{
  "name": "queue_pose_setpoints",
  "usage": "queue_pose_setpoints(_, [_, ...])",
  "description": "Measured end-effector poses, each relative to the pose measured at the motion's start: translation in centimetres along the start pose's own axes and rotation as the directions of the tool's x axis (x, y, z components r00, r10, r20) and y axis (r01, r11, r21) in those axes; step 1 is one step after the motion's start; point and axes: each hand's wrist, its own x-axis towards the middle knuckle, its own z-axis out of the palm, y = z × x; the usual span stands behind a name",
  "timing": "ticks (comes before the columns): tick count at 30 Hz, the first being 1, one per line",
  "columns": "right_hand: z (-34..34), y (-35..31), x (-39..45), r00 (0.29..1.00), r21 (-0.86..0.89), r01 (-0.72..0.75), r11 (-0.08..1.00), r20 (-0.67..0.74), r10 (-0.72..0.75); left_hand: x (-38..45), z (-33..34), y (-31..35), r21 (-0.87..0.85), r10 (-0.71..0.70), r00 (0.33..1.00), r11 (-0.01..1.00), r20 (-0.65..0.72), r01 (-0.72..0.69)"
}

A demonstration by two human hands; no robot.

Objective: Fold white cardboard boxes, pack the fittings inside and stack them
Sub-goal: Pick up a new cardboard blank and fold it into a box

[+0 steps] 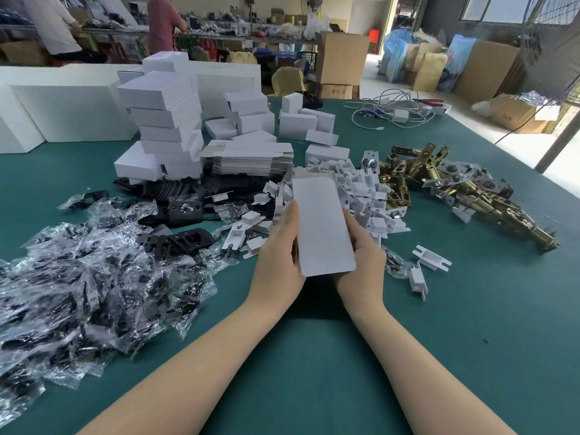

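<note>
A flat, unfolded white box blank (323,226) (long, with rounded near corners) is held above the green table (314,356), near centre. The left hand (279,255) and right hand (361,255) grip its side edges.

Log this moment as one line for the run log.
step: folding | item: flat white box blank | left hand: holds blank | right hand: holds blank | fittings: unpacked brass latches

My table (439,356) is teal green; the flat box blank (323,227) plain white, latch fittings (439,189) brassy gold, bagged plates (94,277) black.
</note>
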Motion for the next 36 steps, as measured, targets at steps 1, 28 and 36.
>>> queue_pose_setpoints(1, [-0.1, 0.0, 0.1, 1.0, 0.082, -0.025, 0.996, -0.008, 0.026, 0.0, 0.0, -0.1, -0.001, 0.006, 0.999, 1.0, 0.051, -0.006])
queue_pose_setpoints(28, [-0.7, -0.1, 0.0, 0.992, -0.141, 0.062, 0.988, 0.121, -0.045, 1.8, -2.5, -0.9, -0.748, -0.254, 0.815, 0.324, 0.521, 0.579])
queue_pose_setpoints(36, [-1.1, 0.2, 0.8, 0.977, 0.209, -0.097, 0.973, 0.209, 0.052, 2.0, -2.4, -1.1, -0.751, -0.402, 0.814, 0.35, 0.419, 0.559])
